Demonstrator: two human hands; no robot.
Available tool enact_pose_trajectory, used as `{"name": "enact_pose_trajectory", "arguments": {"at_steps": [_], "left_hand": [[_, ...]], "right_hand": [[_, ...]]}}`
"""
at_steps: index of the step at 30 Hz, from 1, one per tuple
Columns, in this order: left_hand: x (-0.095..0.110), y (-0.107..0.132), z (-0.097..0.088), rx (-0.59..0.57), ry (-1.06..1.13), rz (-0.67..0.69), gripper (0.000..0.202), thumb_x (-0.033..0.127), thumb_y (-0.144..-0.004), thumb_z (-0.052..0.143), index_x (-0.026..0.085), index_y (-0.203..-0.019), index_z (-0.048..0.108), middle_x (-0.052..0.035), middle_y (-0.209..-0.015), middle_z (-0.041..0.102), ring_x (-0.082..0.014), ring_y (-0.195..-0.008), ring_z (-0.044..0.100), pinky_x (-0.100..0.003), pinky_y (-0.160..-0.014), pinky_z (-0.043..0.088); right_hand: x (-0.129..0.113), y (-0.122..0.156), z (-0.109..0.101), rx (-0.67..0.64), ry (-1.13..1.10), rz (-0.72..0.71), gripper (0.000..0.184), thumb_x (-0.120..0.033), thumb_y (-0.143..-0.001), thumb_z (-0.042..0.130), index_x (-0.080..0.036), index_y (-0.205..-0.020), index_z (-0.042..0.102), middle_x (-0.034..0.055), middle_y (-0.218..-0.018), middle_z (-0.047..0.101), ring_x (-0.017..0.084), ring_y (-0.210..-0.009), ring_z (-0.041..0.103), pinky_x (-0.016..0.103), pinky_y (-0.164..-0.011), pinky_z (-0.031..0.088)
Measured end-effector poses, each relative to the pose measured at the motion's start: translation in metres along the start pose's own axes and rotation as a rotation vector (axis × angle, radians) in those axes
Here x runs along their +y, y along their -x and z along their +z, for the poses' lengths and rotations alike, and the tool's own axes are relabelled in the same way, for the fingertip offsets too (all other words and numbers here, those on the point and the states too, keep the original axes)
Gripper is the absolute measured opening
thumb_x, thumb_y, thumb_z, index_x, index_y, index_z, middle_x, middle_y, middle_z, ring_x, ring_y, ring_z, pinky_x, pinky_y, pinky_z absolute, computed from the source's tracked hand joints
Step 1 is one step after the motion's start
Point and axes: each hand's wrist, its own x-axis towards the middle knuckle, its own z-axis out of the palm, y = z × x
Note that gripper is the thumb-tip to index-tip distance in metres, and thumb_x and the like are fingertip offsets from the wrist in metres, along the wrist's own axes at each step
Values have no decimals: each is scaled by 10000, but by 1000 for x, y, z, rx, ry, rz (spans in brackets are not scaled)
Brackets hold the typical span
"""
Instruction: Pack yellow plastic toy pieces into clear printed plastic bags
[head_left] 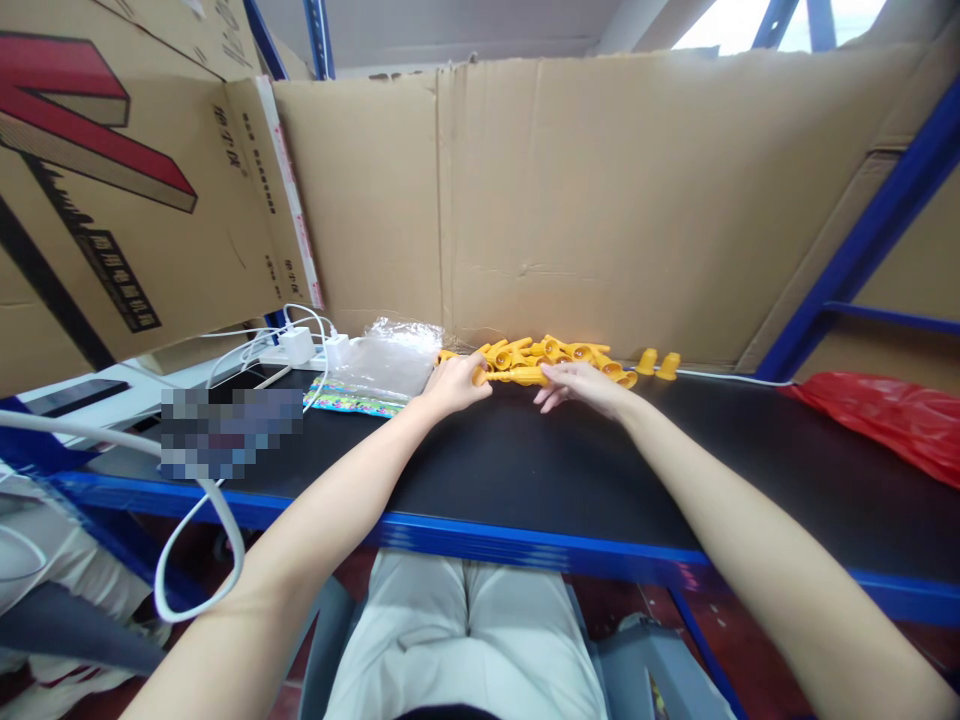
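A long yellow plastic piece (521,375) with a flared end lies level between my hands, just above the black tabletop (525,460). My left hand (456,385) is closed around its left end. At the other end, my right hand (581,388) pinches it between thumb and fingers, and the lower fingers hang a little apart. Right behind the hands lies a heap of similar yellow plastic pieces (551,350), many with flared, cup-like mouths. My fingers partly hide the held piece and the front of the heap.
Two small yellow cups (657,364) stand right of the heap. Clear plastic bags (394,360) lie left of my left hand, beside white chargers (298,345) and cables. A red plastic bag (885,415) sits far right. Cardboard (600,210) walls the back; a blue rail (540,550) edges the front.
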Motion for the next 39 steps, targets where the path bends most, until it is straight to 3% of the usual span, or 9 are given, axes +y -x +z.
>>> {"name": "enact_pose_trajectory", "arguments": {"at_steps": [5, 8, 12, 25, 32, 39], "left_hand": [[0, 0, 1, -13, -12, -9, 371, 324, -700, 540, 196, -1047, 566, -47, -850, 636, -192, -778, 591, -267, -682, 428], [-2, -1, 2, -10, -16, -4, 374, 321, -697, 538, 199, -1050, 561, -47, -850, 634, -193, -774, 592, -268, -677, 430], [-3, -1, 3, -10, -28, -13, 375, 323, -697, 537, 202, -1052, 557, -46, -847, 631, -192, -768, 592, -267, -672, 432], [0, 0, 1, -8, -33, -13, 367, 327, -707, 537, 202, -1051, 555, -50, -867, 634, -196, -789, 596, -276, -694, 440], [2, 2, 0, 6, -40, 29, 348, 310, -705, 539, 201, -1035, 558, -45, -846, 641, -199, -779, 600, -276, -682, 441], [0, 1, 2, -9, -11, 32, 360, 339, -734, 527, 205, -1068, 542, -45, -867, 637, -195, -796, 600, -282, -705, 445]], "right_hand": [[0, -1, 4, 26, 23, 68, 402, -532, -813, 470, -136, -857, 528, 135, -816, 679, 161, -604, 648, 281, -606, 538], [3, -2, 2, 6, 43, 67, 418, -499, -794, 526, -144, -1015, 531, 137, -967, 656, 157, -673, 657, 280, -639, 543], [7, -2, -1, 29, 40, -25, 592, -359, -716, 665, -205, -1237, 429, 119, -1140, 579, 143, -733, 656, 294, -702, 544], [9, -5, -2, 112, -1, -59, 504, -347, -702, 674, -146, -1137, 519, 105, -949, 665, 159, -693, 657, 326, -704, 545], [5, -2, -2, 73, 23, -40, 365, -439, -761, 598, -117, -933, 599, 110, -822, 681, 155, -684, 653, 296, -703, 523], [3, -4, 4, 90, -213, 1, 220, -332, -768, 618, -143, -874, 582, 80, -824, 670, 134, -649, 643, 251, -626, 520]]}}
